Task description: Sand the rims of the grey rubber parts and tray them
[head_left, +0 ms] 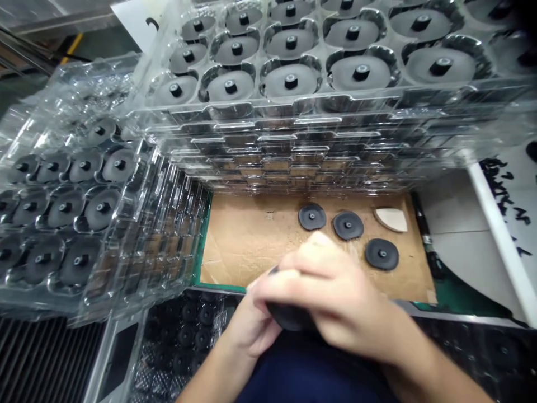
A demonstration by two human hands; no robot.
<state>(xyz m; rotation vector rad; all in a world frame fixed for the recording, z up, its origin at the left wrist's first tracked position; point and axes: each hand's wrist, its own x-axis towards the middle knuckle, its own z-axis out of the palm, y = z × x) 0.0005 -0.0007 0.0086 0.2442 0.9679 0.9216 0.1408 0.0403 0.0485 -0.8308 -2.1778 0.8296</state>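
Close to my body, my left hand [251,324] and my right hand [331,280] are closed together around a black disc [289,317]. Its lower edge shows below my fingers; the rest is covered. My right hand lies over the top, its fingers bent and slightly blurred, while my left hand grips from the left and underneath. Beyond them, three similar discs with small centre stubs lie on a cardboard sheet [239,240]: one at the left [311,216], a middle disc [348,225] and a right-hand disc [381,254].
Stacked clear plastic trays [260,106] of discs rise behind the cardboard. Another tray stack [121,235] stands at the left. A pale wedge-shaped piece [391,219] lies on the cardboard's right side, near a dark pen-like object [423,221]. A white panel [499,224] borders the right.
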